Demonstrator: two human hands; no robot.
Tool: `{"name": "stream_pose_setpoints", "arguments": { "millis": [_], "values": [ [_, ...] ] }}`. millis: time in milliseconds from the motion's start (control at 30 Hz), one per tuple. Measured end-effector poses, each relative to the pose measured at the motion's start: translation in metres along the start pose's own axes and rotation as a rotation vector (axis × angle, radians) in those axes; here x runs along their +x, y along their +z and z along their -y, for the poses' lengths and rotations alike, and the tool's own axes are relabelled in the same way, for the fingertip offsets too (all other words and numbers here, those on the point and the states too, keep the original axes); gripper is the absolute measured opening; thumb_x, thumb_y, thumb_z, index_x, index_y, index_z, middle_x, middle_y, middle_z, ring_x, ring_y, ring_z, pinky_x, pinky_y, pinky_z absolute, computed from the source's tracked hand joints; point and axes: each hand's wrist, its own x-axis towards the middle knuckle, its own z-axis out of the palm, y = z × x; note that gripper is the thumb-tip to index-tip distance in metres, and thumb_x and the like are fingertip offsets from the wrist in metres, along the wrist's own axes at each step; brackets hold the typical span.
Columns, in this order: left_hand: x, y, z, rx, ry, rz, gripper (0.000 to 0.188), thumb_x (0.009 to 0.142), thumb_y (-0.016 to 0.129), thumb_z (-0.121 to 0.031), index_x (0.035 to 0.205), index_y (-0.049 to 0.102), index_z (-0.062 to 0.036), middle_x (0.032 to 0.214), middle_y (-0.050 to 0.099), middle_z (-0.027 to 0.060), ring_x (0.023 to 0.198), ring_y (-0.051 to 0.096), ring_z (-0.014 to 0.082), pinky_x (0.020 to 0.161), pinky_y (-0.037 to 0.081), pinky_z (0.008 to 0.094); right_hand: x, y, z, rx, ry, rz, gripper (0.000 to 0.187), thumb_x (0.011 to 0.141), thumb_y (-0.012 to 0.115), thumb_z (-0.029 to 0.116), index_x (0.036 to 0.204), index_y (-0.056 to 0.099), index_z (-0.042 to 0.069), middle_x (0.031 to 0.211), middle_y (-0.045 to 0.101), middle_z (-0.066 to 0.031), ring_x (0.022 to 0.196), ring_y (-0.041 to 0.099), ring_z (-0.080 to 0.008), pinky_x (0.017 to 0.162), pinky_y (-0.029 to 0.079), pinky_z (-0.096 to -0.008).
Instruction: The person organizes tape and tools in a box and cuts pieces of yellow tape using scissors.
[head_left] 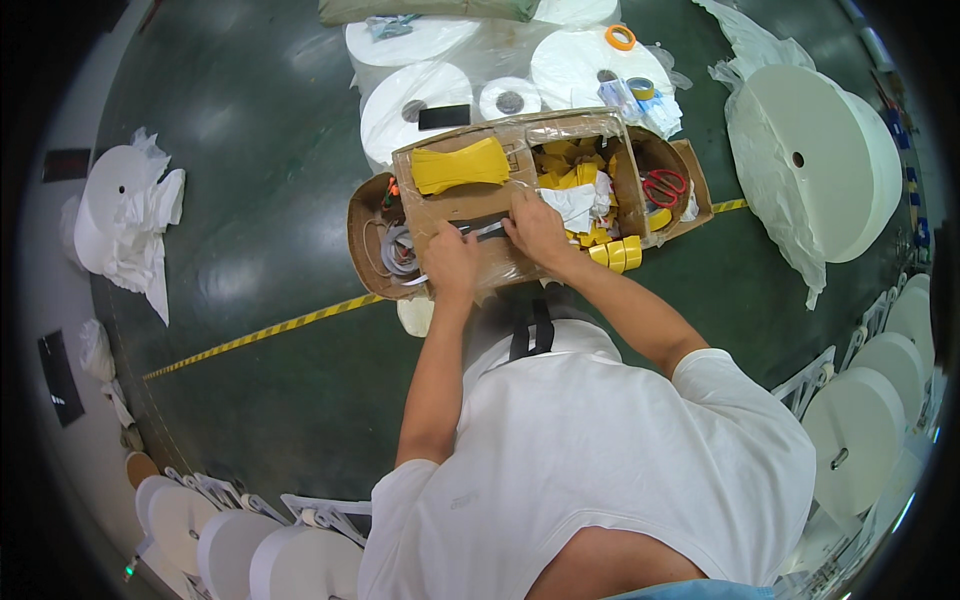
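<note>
My left hand (450, 258) and my right hand (535, 228) are both closed over a cardboard box (520, 262) in front of my body. Between them stretches a slim black-and-silver thing (487, 229), one end in the fingers of each hand; its exact kind is too small to make out. Just beyond it, a stack of yellow strips (460, 166) lies flat on the cardboard top. Right of my right hand, an open compartment holds yellow scraps (585, 178) and a crumpled white piece (570, 207).
Red-handled scissors (664, 188) sit in the right side compartment. Yellow tape rolls (617, 254) are at the box's near right edge. A pale coil (400, 250) lies in the left compartment. White rolls (415, 105) stand behind; a large roll (800, 160) is at right.
</note>
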Motion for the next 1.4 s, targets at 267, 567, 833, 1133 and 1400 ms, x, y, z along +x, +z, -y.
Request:
{"name": "stream_pose_setpoints", "arguments": {
  "millis": [267,567,833,1133,1400],
  "values": [
    [-0.026,-0.079,0.011,-0.291,-0.01,0.103,0.039,0.093,0.086,-0.035,0.098,0.066,-0.0026,0.078,0.073,0.0197,0.073,0.074,0.0363,0.07,0.057,0.044,-0.033,-0.132,-0.059,0.084,-0.182,0.402,0.025,0.09,0.082,0.016,0.112,0.072,0.006,0.124,0.064,-0.018,0.107,0.067,-0.0411,0.095,0.058,-0.0481],
    [-0.084,-0.062,-0.025,-0.559,0.255,0.724,0.036,0.095,0.085,-0.036,0.094,0.075,-0.0014,0.07,0.074,0.0083,0.064,0.07,0.0163,0.063,0.054,0.0343,-0.073,-0.15,-0.089,-0.444,-0.736,0.591,0.013,0.098,0.07,0.021,0.102,0.082,0.016,0.16,0.051,-0.0113,0.139,0.051,-0.035,0.111,0.05,-0.0482],
    [-0.102,-0.048,-0.039,-0.794,0.016,0.934,0.034,0.103,0.08,-0.032,0.11,0.072,0.0006,0.08,0.074,0.0036,0.069,0.066,0.0101,0.063,0.052,0.0283,-0.076,-0.148,-0.045,0.166,-0.582,0.284,0.028,0.079,0.09,0.01,0.104,0.078,0.011,0.143,0.062,-0.0096,0.127,0.057,-0.0373,0.104,0.05,-0.0499],
    [-0.09,-0.022,-0.017,-1.132,-0.121,0.44,0.021,0.104,0.079,-0.021,0.116,0.07,-0.0054,0.091,0.07,-0.0009,0.073,0.064,0.0056,0.062,0.05,0.0215,-0.087,-0.13,0.0,0.574,-0.224,0.336,0.059,0.096,0.083,0.029,0.148,0.064,0.007,0.145,0.066,-0.0161,0.133,0.059,-0.037,0.113,0.049,-0.0481],
    [-0.081,-0.036,-0.008,-1.138,0.017,0.454,0.038,0.097,0.085,-0.014,0.128,0.065,-0.0043,0.103,0.075,0.005,0.082,0.069,0.0092,0.07,0.056,0.0251,-0.042,-0.104,0.012,0.167,-0.586,0.322,0.045,0.089,0.085,0.028,0.126,0.069,0.008,0.114,0.068,-0.0111,0.107,0.065,-0.0337,0.092,0.055,-0.0454]
  ]
}}
